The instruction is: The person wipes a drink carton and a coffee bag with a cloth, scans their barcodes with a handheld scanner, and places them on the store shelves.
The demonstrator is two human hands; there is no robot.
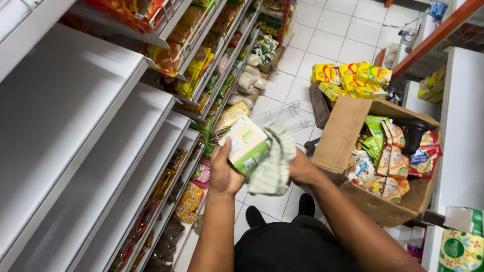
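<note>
Right hand [302,168] mostly hidden behind cloth [275,161]; grasps cloth, fingers not visible. Left hand [224,174] clasps box [247,146] from below, cloth touching box right side. Both held over white tile floor [322,40], shop aisle. White shelves [75,131] left, upper ones bare. Carton [348,136] of snack packets right; yellow packs [353,78] beyond, blurred.

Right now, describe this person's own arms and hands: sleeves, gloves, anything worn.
Both forearms are bare to the frame's lower edge, no sleeves visible. The left hand and right hand are ungloved; no watch, bracelet or ring shows. Dark clothing covers the body below.
</note>
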